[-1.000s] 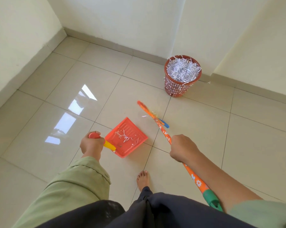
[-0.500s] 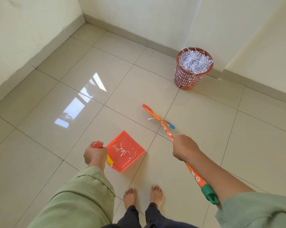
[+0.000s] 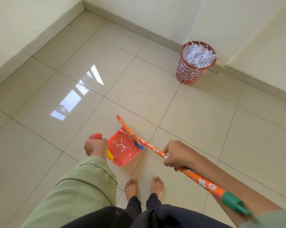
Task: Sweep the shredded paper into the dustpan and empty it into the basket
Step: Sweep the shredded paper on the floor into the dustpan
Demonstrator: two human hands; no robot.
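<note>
Left hand (image 3: pixel 96 146) grips dustpan (image 3: pixel 125 151) handle, right hand (image 3: pixel 176 156) grips broom (image 3: pixel 157 150) (bare tiles (image 3: pixel 196 116) before basket (image 3: pixel 190 71)).

The left hand (image 3: pixel 96 145) is curled into a fist round a handle, knuckles up, its forearm in a loose green sleeve (image 3: pixel 83 186) reaching forward and down. The right hand (image 3: pixel 175 156) wraps a stick, fingers folded under it and thumb along the top, with the bare right forearm (image 3: pixel 224 180) slanting back toward the lower right. Two bare feet (image 3: pixel 130 188) stand side by side below dark trouser legs (image 3: pixel 139 209).
</note>
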